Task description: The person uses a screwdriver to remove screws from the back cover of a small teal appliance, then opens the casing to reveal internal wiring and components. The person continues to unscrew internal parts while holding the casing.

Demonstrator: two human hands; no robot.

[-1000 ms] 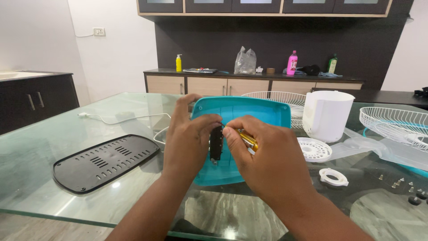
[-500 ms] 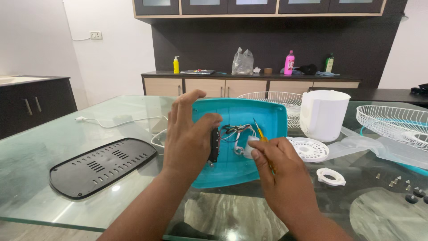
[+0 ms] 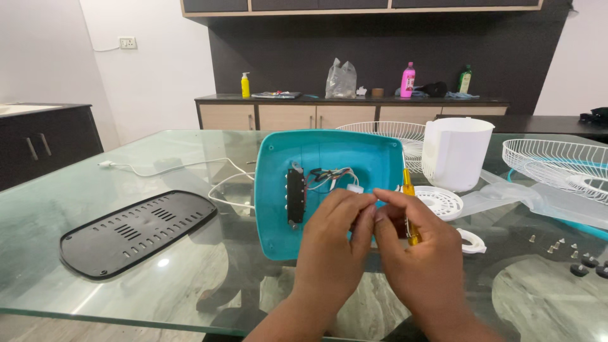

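Just beyond both hands: one teal fan base shell (image 3: pixel 329 158), open side up on glass table (image 3: pixel 190 272), one black switch block (image 3: pixel 295 196) and wire bundle (image 3: pixel 329 177) inside. Left hand (image 3: pixel 332 244) and right hand (image 3: pixel 415 253) meet fingertip to fingertip over shell's near edge, fingers curled, pinching something small; cannot tell what. One yellow-handled screwdriver (image 3: pixel 409 209) tucked along right hand. Far left of hands: one black vented base plate (image 3: pixel 136 228). Right: one white cylinder housing (image 3: pixel 456 152), two wire fan guards (image 3: pixel 557 164).

Both hands (image 3: pixel 373 244) pinch together over the open base (image 3: pixel 326 158); switch block (image 3: pixel 295 196) left of the grip, vented plate (image 3: pixel 136 229) farther left, tub (image 3: pixel 456 152) behind right.
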